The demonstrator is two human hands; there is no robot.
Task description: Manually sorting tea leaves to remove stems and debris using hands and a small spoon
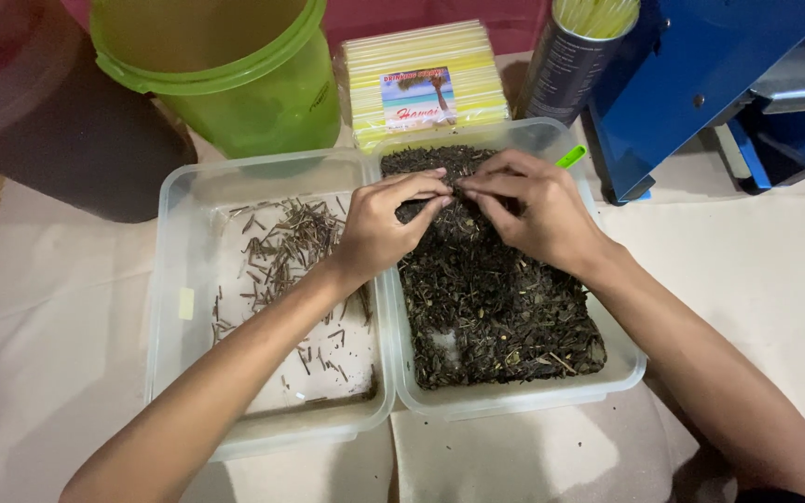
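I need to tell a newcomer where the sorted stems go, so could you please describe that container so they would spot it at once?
Start at the green bucket at the back. Directly in front of it sit two clear plastic tubs side by side. The stem tub is the one under the left hand: mostly bare, with scattered thin brown sticks, while its neighbour is full of dark leaves.

Two hands, left (pixel 379 228) and right (pixel 538 210), two clear tubs, stems (pixel 179 307) and leaves (pixel 621 368), one green bucket (pixel 235 74), one straw pack (pixel 421 79), one can (pixel 566 65), one blue machine (pixel 701 84)

One head cam, looking steeply down & fwd, close over two tubs on table (pixel 757 279).
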